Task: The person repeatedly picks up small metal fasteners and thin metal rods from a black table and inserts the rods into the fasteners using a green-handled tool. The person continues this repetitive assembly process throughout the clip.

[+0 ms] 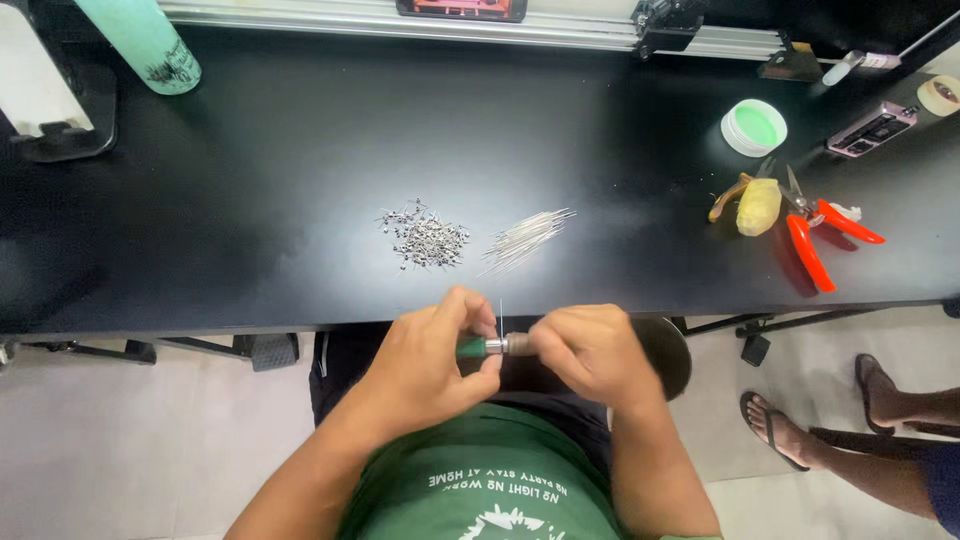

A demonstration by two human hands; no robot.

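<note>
Black tabletop (250, 200), metal rail (500, 28) at back, pale tiled floor (100, 450) below.

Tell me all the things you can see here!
table: one, black, across the view
small metal bits: one pile, grey, table middle
thin wires: one bundle, silver, right of the pile
pliers: one, red handles, table right
round lid: one, white and green, far right
bottle: one, teal, far left
small tool: one, green and silver, held by both hands
left hand: gripping the green end
right hand: gripping the other end
</note>
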